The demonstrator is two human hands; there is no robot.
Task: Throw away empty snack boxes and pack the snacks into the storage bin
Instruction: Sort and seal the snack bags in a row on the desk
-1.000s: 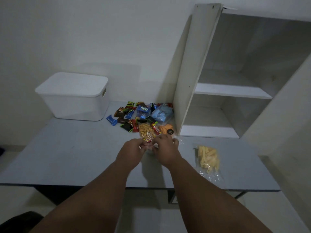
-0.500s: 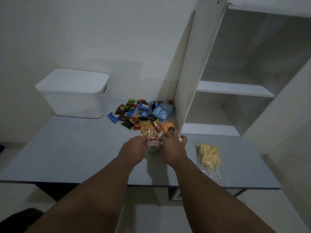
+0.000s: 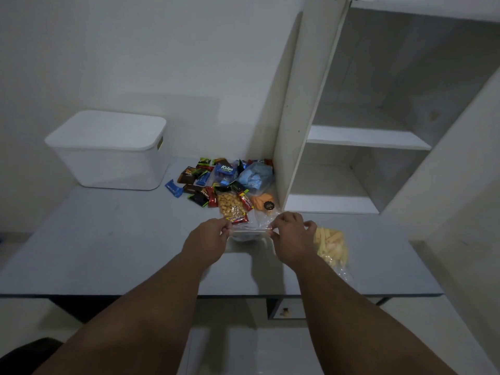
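1. Pinching a clear bag [image 3: 247, 233] by its top edge: left hand [image 3: 209, 238] at one end, right hand [image 3: 293, 236] at the other, fingertips closed on the film, low over the table [image 3: 108, 253] and just in front of the snack pile [image 3: 216, 182]
2. Risks splitting the film if pulled apart hard, probably scattering the contents; impossible to tell what those are
3. Could slip from so thin a pinch and drop onto the peanut pack [image 3: 231, 208] just behind
4. Cannot go into the storage bin [image 3: 108, 158] yet: lid on, far left, well apart from both hands
5. Hemmed in on the right by the shelf unit [image 3: 297, 104] and the bag of yellow sticks [image 3: 331, 244] just beside the right hand
6. Open tabletop leftward toward the bin; near edge under the forearms, so easy to sweep something off there
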